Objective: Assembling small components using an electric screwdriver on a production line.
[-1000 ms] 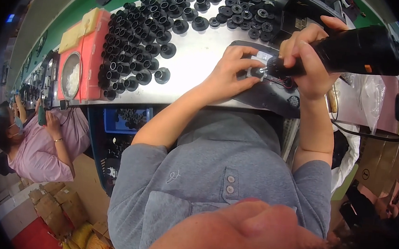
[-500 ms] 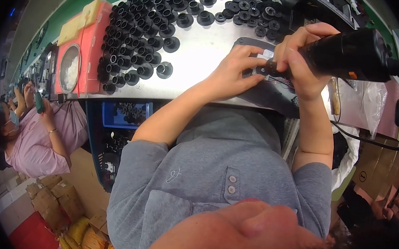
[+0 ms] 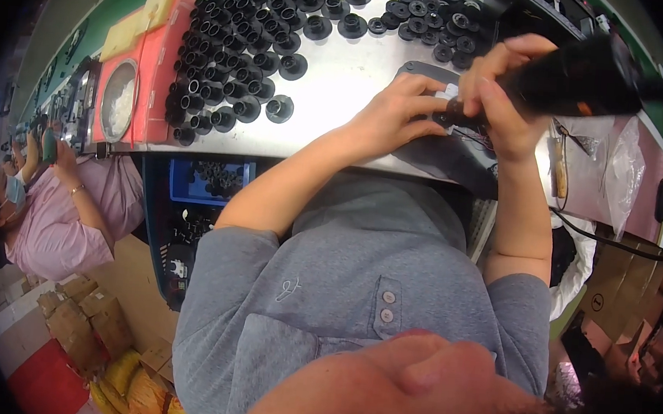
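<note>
My right hand [image 3: 507, 116] is wrapped around a thick black corded electric screwdriver [image 3: 571, 80], which tilts toward the right and is slightly blurred. Its tip end points at a small black part [image 3: 452, 112], pinched between the thumb and fingers of my left hand [image 3: 400, 112]. Both hands meet over a dark, smooth plastic housing [image 3: 438, 157] on the metal table. Thin wires and a small white piece show between the hands. My fingers hide most of the small part and the screwdriver's bit.
Many black flanged cylinders [image 3: 247, 42] stand on the table's left, with black discs [image 3: 435, 15] at the back. A red bin [image 3: 151, 104] holds a round metal bowl [image 3: 117, 101]. Plastic bags [image 3: 623, 165] lie right. A blue crate [image 3: 183, 186] sits below the edge. A co-worker [image 3: 70, 216] sits left.
The view has shifted slightly, so the table's contents sit a little farther right. The screwdriver's rear end has moved slightly upward. Both my hands keep their places on the work.
</note>
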`<state>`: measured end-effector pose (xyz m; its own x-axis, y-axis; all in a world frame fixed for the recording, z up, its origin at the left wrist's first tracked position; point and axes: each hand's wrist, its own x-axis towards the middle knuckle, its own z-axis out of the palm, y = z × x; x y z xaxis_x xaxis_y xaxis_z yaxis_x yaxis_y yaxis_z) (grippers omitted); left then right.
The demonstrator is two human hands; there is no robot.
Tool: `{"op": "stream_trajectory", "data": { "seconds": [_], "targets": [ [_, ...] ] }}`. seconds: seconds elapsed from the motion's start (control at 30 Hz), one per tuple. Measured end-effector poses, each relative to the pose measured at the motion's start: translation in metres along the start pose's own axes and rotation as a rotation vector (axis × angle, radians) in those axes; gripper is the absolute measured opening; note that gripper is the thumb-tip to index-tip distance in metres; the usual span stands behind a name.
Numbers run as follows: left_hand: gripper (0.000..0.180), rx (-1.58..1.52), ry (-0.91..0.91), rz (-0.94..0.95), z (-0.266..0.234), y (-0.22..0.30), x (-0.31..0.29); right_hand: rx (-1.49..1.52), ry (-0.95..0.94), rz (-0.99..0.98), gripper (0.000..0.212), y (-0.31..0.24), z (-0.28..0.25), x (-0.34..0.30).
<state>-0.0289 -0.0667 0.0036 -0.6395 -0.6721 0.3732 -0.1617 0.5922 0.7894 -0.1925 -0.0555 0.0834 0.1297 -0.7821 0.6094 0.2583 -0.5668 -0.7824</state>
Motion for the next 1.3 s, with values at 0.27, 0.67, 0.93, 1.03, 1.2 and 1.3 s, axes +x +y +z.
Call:
{"op": "stream_trajectory", "data": {
  "seconds": [0.27, 0.67, 0.93, 1.03, 1.2, 1.3],
  "targets": [
    [0.046, 0.247, -0.247, 0.163, -0.018, 0.0, 0.032, 0.188, 0.198, -0.326, 0.047, -0.079, -0.032, -0.017],
    [0.051, 0.608, 0.206, -0.29, -0.238, -0.031, 0.112, 0.047, 0.493, -0.125, 0.053, -0.068, -0.074, -0.063],
    [0.033, 1.203, 0.355, -0.514, -0.18, -0.191, 0.241, 0.188, 0.526, -0.128, 0.057, -0.035, -0.091, -0.059],
    [0.045, 1.019, 0.088, -0.037, -0.115, -0.162, 0.299, 0.192, 0.51, -0.112, 0.059, -0.028, -0.098, -0.06],
    [0.024, 0.434, -0.305, 0.085, -0.043, -0.19, 0.354, 0.142, 0.474, -0.073, 0.058, -0.019, -0.102, -0.055],
    [0.021, 0.395, -0.221, 0.121, -0.043, -0.2, 0.357, 0.143, 0.484, -0.067, 0.058, -0.017, -0.102, -0.057]
  ]
}}
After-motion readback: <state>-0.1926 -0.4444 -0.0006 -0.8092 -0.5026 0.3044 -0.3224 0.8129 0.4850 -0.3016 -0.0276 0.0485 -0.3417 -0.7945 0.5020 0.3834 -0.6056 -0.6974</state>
